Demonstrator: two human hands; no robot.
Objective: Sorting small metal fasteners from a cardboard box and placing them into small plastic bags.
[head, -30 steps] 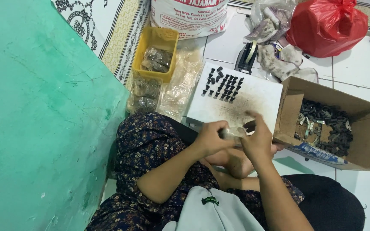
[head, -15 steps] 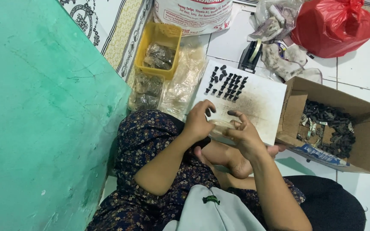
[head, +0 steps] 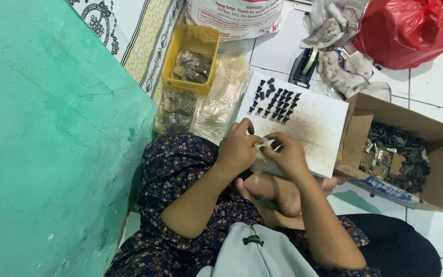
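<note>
Left hand (head: pixel 238 149) and right hand (head: pixel 284 154): fingers curled, pinching a small clear plastic bag (head: pixel 262 163) between them, over the near edge of white board (head: pixel 314 123); forearms bent inward above lap

The red bag (head: pixel 403 31) is shiny plastic. The brown box (head: pixel 439 169) is dull cardboard. The white board (head: pixel 311 125) looks matt and smudged.
</note>
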